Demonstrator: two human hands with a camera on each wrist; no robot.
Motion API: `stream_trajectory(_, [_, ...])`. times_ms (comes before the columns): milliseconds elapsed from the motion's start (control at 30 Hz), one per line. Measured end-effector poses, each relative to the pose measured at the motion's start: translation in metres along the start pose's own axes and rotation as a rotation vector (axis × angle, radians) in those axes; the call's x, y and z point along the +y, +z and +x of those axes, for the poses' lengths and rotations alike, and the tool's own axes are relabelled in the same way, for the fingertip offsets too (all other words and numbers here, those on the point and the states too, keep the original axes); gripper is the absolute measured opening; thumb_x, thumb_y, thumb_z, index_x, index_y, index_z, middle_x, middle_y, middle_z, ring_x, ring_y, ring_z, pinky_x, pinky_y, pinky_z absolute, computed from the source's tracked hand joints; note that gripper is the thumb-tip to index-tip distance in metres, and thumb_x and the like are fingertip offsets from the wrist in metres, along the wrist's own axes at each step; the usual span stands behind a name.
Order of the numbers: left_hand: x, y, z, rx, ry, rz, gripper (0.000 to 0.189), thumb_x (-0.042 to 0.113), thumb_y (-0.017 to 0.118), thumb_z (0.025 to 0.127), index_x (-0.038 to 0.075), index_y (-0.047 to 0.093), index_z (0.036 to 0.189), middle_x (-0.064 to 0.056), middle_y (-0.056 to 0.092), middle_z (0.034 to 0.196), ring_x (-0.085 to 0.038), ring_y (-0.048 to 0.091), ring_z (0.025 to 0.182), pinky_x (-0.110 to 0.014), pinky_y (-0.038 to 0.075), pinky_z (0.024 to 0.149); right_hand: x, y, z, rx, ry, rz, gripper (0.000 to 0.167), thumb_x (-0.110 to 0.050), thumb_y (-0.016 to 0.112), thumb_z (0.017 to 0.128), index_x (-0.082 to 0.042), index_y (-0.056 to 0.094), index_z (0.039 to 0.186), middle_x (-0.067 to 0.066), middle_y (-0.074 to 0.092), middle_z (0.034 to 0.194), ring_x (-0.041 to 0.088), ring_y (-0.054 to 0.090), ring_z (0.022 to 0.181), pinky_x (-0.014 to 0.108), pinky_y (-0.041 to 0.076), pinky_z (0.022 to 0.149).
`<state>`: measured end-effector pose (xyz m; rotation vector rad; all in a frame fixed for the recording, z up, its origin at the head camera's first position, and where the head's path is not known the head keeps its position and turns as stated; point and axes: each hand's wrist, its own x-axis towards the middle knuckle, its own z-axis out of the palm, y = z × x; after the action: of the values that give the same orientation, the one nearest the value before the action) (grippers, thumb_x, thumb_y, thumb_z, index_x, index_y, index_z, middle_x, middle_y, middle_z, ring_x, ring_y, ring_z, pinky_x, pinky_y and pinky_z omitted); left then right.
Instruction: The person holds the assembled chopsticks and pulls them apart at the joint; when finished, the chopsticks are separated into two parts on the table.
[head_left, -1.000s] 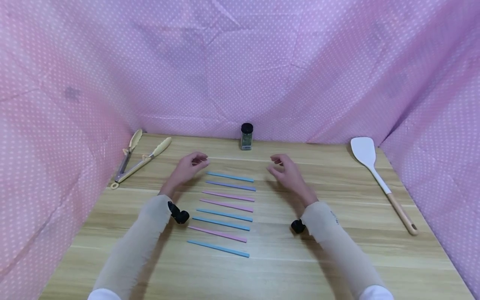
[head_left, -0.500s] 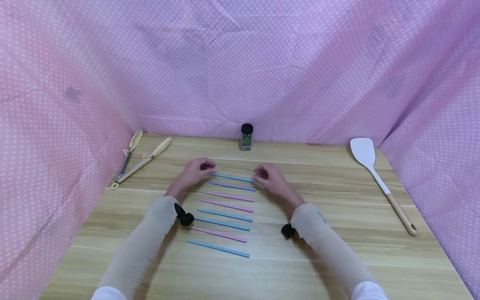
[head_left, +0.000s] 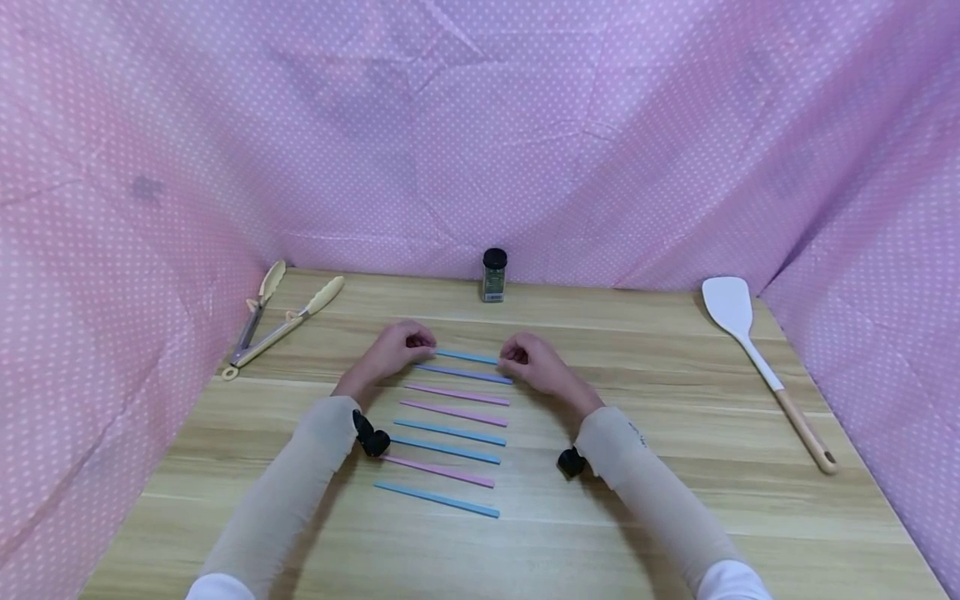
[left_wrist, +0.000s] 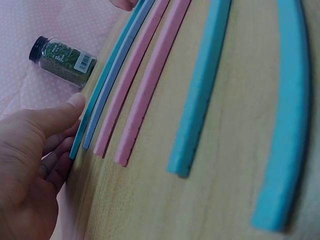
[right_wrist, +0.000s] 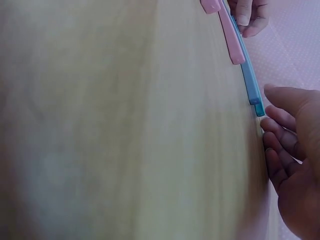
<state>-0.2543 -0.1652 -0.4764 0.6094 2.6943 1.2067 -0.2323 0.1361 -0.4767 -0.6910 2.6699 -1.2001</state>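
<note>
Several blue, purple and pink chopsticks lie side by side in a column on the wooden table. At the left end of the farthest blue chopstick (head_left: pixel 467 357) is my left hand (head_left: pixel 392 349). In the left wrist view its thumb (left_wrist: pixel 75 102) sits just beside that chopstick, with the fingers on the far side. My right hand (head_left: pixel 536 362) is at the other end, and the right wrist view shows thumb and fingertips apart around the chopstick's tip (right_wrist: pixel 259 109). Nearest below lies the purple chopstick (head_left: pixel 465 374), then a pink chopstick (head_left: pixel 457 395).
A black-capped spice jar (head_left: pixel 494 276) stands at the back of the table. Spread tongs (head_left: pixel 277 327) lie at the left. On the right lies a white spatula (head_left: pixel 750 342) with a wooden handle. Pink dotted cloth (head_left: pixel 480 133) hangs around the table.
Both hands have moved inward and toward me, to opposite ends of the farthest blue chopstick. Thumb and fingers look closer together than before. The other chopsticks stay in place.
</note>
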Motion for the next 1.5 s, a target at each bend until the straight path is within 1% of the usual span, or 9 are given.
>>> stream_trajectory(133, [-0.001, 0.0, 0.001, -0.006, 0.018, 0.018, 0.009, 0.015, 0.067, 0.089, 0.012, 0.069, 0.097, -0.004, 0.063, 0.099, -0.016, 0.058, 0.09, -0.031, 0.049, 0.08, -0.001, 0.0, 0.0, -0.014, 0.0, -0.039, 0.012, -0.02, 0.067, 0.09, -0.01, 0.065, 0.098, 0.003, 0.061, 0.094, 0.014, 0.056, 0.085, 0.029, 0.048, 0.077])
stream_trajectory(333, [0.002, 0.0, 0.002, 0.009, 0.052, 0.06, 0.004, 0.012, 0.067, 0.089, 0.01, 0.069, 0.091, -0.004, 0.062, 0.093, -0.016, 0.057, 0.085, -0.03, 0.048, 0.076, -0.003, 0.0, 0.002, -0.017, -0.007, -0.106, 0.007, -0.017, 0.065, 0.091, -0.012, 0.064, 0.095, 0.001, 0.059, 0.092, 0.014, 0.053, 0.084, 0.028, 0.047, 0.075])
stream_trajectory(600, [0.01, -0.001, 0.0, 0.018, 0.024, 0.066, 0.004, 0.013, 0.067, 0.089, 0.01, 0.069, 0.091, -0.005, 0.062, 0.093, -0.017, 0.056, 0.086, -0.03, 0.048, 0.076, -0.005, -0.002, 0.0, 0.015, -0.013, -0.093, 0.006, -0.019, 0.064, 0.092, -0.013, 0.065, 0.094, 0.0, 0.062, 0.089, 0.012, 0.056, 0.081, 0.028, 0.048, 0.074])
stream_trajectory(733, [0.019, -0.005, 0.0, 0.022, 0.017, 0.035, 0.004, 0.012, 0.065, 0.09, 0.01, 0.068, 0.093, -0.005, 0.062, 0.094, -0.018, 0.056, 0.087, -0.031, 0.048, 0.077, -0.009, -0.01, -0.002, 0.035, -0.012, -0.072, 0.008, -0.018, 0.063, 0.093, -0.011, 0.066, 0.096, 0.001, 0.063, 0.091, 0.013, 0.056, 0.082, 0.029, 0.049, 0.074])
stream_trajectory(900, [0.036, -0.013, 0.003, 0.015, 0.012, 0.009, 0.006, 0.011, 0.064, 0.091, 0.008, 0.066, 0.096, -0.006, 0.062, 0.096, -0.019, 0.057, 0.087, -0.032, 0.05, 0.078, -0.016, -0.023, -0.003, 0.083, -0.005, -0.067, 0.009, -0.017, 0.062, 0.093, -0.01, 0.066, 0.097, 0.004, 0.064, 0.094, 0.016, 0.057, 0.085, 0.031, 0.05, 0.076])
stream_trajectory(967, [0.041, -0.015, 0.005, 0.007, 0.021, 0.027, 0.008, 0.012, 0.064, 0.091, 0.008, 0.066, 0.097, -0.005, 0.062, 0.096, -0.018, 0.058, 0.087, -0.031, 0.05, 0.079, -0.019, -0.029, -0.003, 0.096, -0.001, -0.071, 0.009, -0.017, 0.062, 0.094, -0.01, 0.066, 0.098, 0.004, 0.064, 0.096, 0.016, 0.057, 0.087, 0.032, 0.05, 0.078])
stream_trajectory(1200, [0.058, -0.013, 0.01, -0.031, 0.114, 0.115, 0.012, 0.012, 0.066, 0.09, 0.005, 0.068, 0.1, -0.006, 0.064, 0.095, -0.018, 0.058, 0.088, -0.032, 0.049, 0.079, -0.023, -0.038, -0.006, 0.122, -0.034, -0.075, 0.009, -0.015, 0.063, 0.093, -0.008, 0.067, 0.097, 0.005, 0.065, 0.095, 0.017, 0.059, 0.088, 0.035, 0.051, 0.08])
stream_trajectory(1333, [0.066, -0.011, 0.011, -0.046, 0.135, 0.143, 0.012, 0.012, 0.066, 0.09, 0.004, 0.067, 0.099, -0.007, 0.064, 0.095, -0.018, 0.058, 0.088, -0.031, 0.049, 0.079, -0.023, -0.04, -0.008, 0.126, -0.048, -0.077, 0.009, -0.015, 0.063, 0.093, -0.008, 0.067, 0.097, 0.005, 0.066, 0.095, 0.017, 0.06, 0.088, 0.035, 0.051, 0.081])
stream_trajectory(1500, [0.073, -0.01, 0.011, -0.047, 0.143, 0.146, 0.01, 0.011, 0.066, 0.09, 0.004, 0.066, 0.097, -0.007, 0.063, 0.093, -0.017, 0.058, 0.086, -0.031, 0.05, 0.078, -0.026, -0.043, -0.009, 0.125, -0.053, -0.082, 0.008, -0.015, 0.063, 0.093, -0.009, 0.067, 0.097, 0.005, 0.065, 0.096, 0.018, 0.06, 0.09, 0.037, 0.05, 0.082])
